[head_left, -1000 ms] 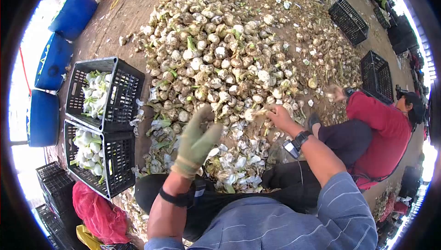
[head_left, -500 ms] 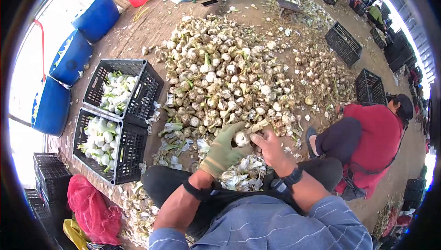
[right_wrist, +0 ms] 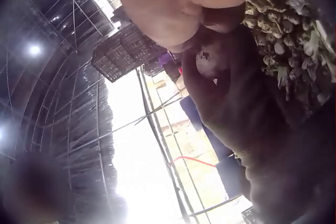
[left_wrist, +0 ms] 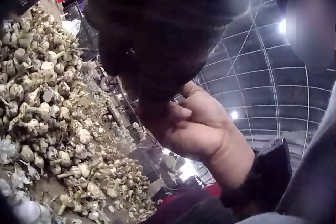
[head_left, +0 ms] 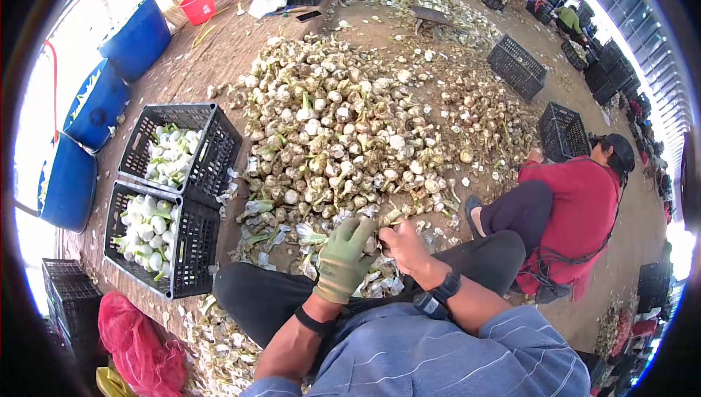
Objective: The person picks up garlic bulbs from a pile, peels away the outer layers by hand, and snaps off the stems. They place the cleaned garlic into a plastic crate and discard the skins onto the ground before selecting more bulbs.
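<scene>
My gloved left hand [head_left: 345,260] is curled round a garlic bulb [right_wrist: 210,65] above my lap, at the near edge of a big heap of unpeeled garlic [head_left: 336,134]. My bare right hand [head_left: 407,251] meets it from the right, thumb and bent fingers pinching at the same bulb. Most of the bulb is hidden by the hands in the head view; in the right wrist view its pale, dirt-spotted side shows between glove and fingers. The left wrist view has the dark glove covering the bulb, with the right hand [left_wrist: 202,129] close behind.
Two black crates [head_left: 213,152] of cleaned white garlic stand at left, beside blue tubs [head_left: 67,182]. Loose garlic skins [head_left: 219,342] litter the floor. A person in a red top [head_left: 573,214] sits at right near an upright black crate [head_left: 564,133]. A pink mesh bag [head_left: 139,342] lies front left.
My right hand has brought a garlic bulb from the heap toward my lap. The left hand, earlier spread and holding nothing, has closed round it. The head view has shifted.
</scene>
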Demonstrator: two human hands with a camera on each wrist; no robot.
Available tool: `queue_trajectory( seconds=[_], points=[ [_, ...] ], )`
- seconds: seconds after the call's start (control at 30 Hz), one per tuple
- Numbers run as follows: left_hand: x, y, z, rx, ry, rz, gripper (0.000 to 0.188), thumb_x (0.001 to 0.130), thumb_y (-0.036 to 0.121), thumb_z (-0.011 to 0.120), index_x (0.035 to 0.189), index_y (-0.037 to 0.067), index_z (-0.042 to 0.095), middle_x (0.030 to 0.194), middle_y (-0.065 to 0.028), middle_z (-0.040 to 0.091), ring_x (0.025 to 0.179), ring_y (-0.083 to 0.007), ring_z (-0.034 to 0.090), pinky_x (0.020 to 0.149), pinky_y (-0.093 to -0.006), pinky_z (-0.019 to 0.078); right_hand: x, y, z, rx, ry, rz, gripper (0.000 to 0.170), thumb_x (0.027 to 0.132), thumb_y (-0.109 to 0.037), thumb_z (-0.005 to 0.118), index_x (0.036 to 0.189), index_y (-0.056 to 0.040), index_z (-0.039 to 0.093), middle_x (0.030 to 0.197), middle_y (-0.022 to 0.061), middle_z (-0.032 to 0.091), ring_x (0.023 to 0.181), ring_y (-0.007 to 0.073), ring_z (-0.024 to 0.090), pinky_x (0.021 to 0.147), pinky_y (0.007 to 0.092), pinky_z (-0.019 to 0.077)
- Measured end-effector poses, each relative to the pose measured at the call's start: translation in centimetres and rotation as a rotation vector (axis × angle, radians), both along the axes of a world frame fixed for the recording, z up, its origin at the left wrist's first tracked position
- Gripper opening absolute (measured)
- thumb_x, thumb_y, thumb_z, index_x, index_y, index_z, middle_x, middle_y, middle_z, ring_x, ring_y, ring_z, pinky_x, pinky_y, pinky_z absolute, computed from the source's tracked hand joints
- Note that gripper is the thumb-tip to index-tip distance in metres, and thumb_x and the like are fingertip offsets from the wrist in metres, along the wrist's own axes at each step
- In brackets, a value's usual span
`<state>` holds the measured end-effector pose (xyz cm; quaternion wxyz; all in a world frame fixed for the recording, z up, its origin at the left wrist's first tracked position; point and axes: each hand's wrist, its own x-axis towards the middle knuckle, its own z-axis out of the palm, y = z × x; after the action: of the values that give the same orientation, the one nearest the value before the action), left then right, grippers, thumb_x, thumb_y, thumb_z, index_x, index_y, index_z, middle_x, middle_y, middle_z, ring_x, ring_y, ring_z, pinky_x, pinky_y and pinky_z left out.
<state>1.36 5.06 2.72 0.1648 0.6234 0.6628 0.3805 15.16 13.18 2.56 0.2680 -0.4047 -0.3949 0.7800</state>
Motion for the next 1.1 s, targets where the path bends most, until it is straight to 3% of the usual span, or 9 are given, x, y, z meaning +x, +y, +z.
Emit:
queue_trajectory(
  seconds=[0.17,0.37,0.5,0.53,0.63,0.8,0.87,0.97,1.1],
  points=[
    [0.2,0.1,-0.5,0.041,-0.035,-0.003,0.062,0.066,0.009,0.08,0.124,0.007,0.059,0.117,-0.0168,0.058,0.104,-0.038,0.059,0.086,-0.045,0.0505,0.7,0.1,-0.5,-0.059,-0.014,-0.01,0.013,0.09,-0.005,0.055,0.102,-0.0023,0.059,0.086,0.0004,0.062,0.062,0.004,0.055,0.044,0.0193,0.0392],
    [0.0,0.4,-2.0,0.079,-0.333,0.009,0.063,0.067,0.01,0.081,0.127,0.004,0.06,0.117,-0.0157,0.06,0.106,-0.0315,0.06,0.091,-0.038,0.0498,1.9,0.3,-1.6,-0.114,-0.08,-0.031,0.019,0.094,-0.008,0.059,0.103,-0.003,0.044,0.078,-0.0019,0.051,0.062,0.0048,0.051,0.049,0.0229,0.0429],
    [-0.3,-0.1,-0.9,-0.204,-0.957,-0.081,0.07,0.071,0.01,0.081,0.135,0.0,0.054,0.125,-0.0102,0.061,0.107,-0.0179,0.06,0.094,-0.0304,0.0475,3.6,1.2,-1.6,0.017,-0.075,0.141,0.017,0.094,-0.008,0.058,0.105,-0.0016,0.048,0.082,-0.0024,0.053,0.064,0.0036,0.048,0.05,0.023,0.0395],
    [-0.5,-0.1,-0.4,-0.259,-1.16,-0.162,0.069,0.078,0.013,0.078,0.14,-0.001,0.049,0.126,-0.0106,0.06,0.104,-0.0141,0.059,0.087,-0.0286,0.0509,4.1,1.7,-1.7,0.086,-0.075,0.207,0.017,0.093,-0.008,0.058,0.107,-0.0017,0.051,0.084,-0.0026,0.055,0.064,0.0032,0.047,0.051,0.0227,0.0394],
    [-1.0,0.1,-1.1,-0.436,-1.32,-0.201,0.072,0.078,0.012,0.078,0.142,0.0,0.046,0.122,-0.009,0.061,0.1,-0.0134,0.061,0.088,-0.028,0.0509,4.9,2.2,-1.9,0.178,-0.061,0.256,0.016,0.093,-0.008,0.059,0.108,-0.0047,0.061,0.093,-0.0024,0.062,0.072,0.006,0.052,0.064,0.0248,0.0454],
    [-0.2,0.2,-1.6,-0.329,-1.11,-0.169,0.074,0.078,0.014,0.078,0.142,0.0,0.044,0.119,-0.0083,0.062,0.097,-0.012,0.061,0.084,-0.0265,0.0514,4.2,1.4,-2.2,0.401,-0.216,0.242,0.017,0.091,-0.011,0.067,0.107,-0.0035,0.064,0.096,0.0013,0.066,0.085,0.0116,0.058,0.078,0.0299,0.0492],
    [0.4,0.2,-1.8,-0.338,-1.081,-0.084,0.069,0.081,0.019,0.074,0.14,-0.001,0.044,0.117,-0.0079,0.061,0.095,-0.0113,0.061,0.08,-0.0258,0.052,3.8,0.9,-1.5,0.362,-0.208,0.228,0.023,0.09,-0.011,0.07,0.109,-0.0017,0.064,0.097,0.0027,0.066,0.085,0.0116,0.059,0.078,0.03,0.0494],
    [0.0,0.4,-2.4,-0.248,-1.469,0.005,0.06,0.082,0.02,0.07,0.134,-0.004,0.049,0.112,-0.0102,0.062,0.086,-0.0127,0.063,0.071,-0.0275,0.055,4.2,1.3,-1.8,0.467,-0.272,0.275,0.025,0.089,-0.009,0.072,0.111,0.0001,0.063,0.097,0.0043,0.066,0.084,0.0118,0.059,0.075,0.0303,0.0494],
    [-0.9,-0.1,-3.2,-0.348,-1.652,-0.147,0.049,0.085,0.024,0.059,0.126,-0.003,0.055,0.098,-0.0064,0.064,0.075,-0.0099,0.063,0.053,-0.0245,0.0497,4.1,2.3,1.5,0.677,-0.283,0.356,0.018,0.09,-0.009,0.069,0.106,-0.0013,0.064,0.09,0.0052,0.067,0.082,0.0126,0.059,0.073,0.0309,0.0487]
  ],
)
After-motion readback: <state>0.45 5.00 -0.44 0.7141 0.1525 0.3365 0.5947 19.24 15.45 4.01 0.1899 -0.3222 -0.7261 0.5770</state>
